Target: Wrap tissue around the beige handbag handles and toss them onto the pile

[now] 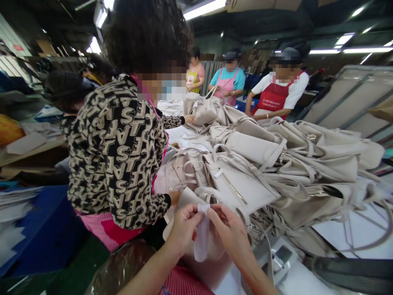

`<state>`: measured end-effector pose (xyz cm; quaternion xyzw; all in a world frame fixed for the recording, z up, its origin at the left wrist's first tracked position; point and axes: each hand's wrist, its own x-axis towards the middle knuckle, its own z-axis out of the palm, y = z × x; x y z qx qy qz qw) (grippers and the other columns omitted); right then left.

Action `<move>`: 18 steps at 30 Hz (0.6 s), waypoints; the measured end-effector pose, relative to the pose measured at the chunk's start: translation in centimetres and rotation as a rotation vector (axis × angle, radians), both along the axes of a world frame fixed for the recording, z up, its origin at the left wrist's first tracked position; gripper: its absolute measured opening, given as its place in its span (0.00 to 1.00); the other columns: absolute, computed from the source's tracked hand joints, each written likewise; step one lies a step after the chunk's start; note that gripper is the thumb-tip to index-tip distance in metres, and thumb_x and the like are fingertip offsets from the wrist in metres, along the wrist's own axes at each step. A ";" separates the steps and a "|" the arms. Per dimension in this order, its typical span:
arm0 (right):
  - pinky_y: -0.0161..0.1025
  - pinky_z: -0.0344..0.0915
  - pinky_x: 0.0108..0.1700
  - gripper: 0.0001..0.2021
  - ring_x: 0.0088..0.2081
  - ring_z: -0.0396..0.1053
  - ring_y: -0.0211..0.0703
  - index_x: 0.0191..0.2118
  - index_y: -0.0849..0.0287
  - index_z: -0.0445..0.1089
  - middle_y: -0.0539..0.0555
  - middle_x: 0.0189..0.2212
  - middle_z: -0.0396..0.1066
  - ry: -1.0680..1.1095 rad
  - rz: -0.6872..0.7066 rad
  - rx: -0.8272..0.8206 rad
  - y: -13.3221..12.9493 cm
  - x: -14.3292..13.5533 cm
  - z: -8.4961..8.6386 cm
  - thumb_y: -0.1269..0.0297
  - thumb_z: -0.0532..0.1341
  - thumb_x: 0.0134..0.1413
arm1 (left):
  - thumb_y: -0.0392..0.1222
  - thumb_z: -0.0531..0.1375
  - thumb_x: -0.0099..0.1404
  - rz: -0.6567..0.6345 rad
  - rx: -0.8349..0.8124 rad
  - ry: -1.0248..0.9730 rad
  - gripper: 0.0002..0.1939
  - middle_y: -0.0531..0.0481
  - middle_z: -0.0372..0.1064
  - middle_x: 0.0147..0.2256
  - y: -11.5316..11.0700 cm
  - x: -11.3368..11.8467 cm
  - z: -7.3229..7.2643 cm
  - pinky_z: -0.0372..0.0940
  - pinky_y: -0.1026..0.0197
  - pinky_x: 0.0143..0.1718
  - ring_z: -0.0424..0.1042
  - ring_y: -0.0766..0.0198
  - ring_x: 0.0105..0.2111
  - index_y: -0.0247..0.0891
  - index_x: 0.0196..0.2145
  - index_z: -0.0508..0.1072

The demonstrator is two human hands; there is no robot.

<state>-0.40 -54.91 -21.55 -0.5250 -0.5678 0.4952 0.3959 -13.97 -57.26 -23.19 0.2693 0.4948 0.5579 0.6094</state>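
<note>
Between the fingertips of my left hand and my right hand is a thin, whitish, see-through strip. Both hands pinch its upper end, and the rest hangs down. Whether it is paper or plastic I cannot tell. Directly below and behind it is a beige handbag, partly hidden by my hands and forearms. Just beyond lies another beige handbag with a gold zipper across its front.
Many beige handbags are heaped along the table to the right. A co-worker in a patterned top stands close on my left, hands among the bags. Several people work across the heap. A blue bin is at lower left, a grey device at lower right.
</note>
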 end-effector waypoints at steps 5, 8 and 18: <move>0.31 0.49 0.19 0.17 0.17 0.52 0.32 0.26 0.58 0.71 0.43 0.15 0.59 0.256 0.104 -0.251 1.0 -1.9 -0.7 0.48 0.67 0.47 | 0.51 0.67 0.53 0.060 -0.064 -0.088 0.15 0.55 0.66 0.19 0.2 0.4 -0.7 0.58 0.66 0.23 0.63 0.68 0.19 0.37 0.25 0.69; 0.31 0.48 0.19 0.16 0.17 0.52 0.32 0.29 0.58 0.71 0.43 0.16 0.60 0.318 0.064 -0.277 0.4 -1.9 -1.2 0.48 0.67 0.46 | 0.44 0.65 0.54 0.184 0.045 0.106 0.11 0.57 0.65 0.20 0.3 0.7 -1.1 0.60 0.66 0.24 0.64 0.68 0.20 0.39 0.25 0.67; 0.37 0.61 0.29 0.07 0.25 0.65 0.41 0.29 0.55 0.69 0.48 0.23 0.69 0.048 -0.108 0.021 -0.7 -2.7 -1.7 0.59 0.60 0.54 | 0.47 0.64 0.56 0.237 0.054 0.328 0.09 0.52 0.71 0.26 -0.9 1.0 -0.8 0.65 0.65 0.29 0.68 0.63 0.26 0.38 0.29 0.74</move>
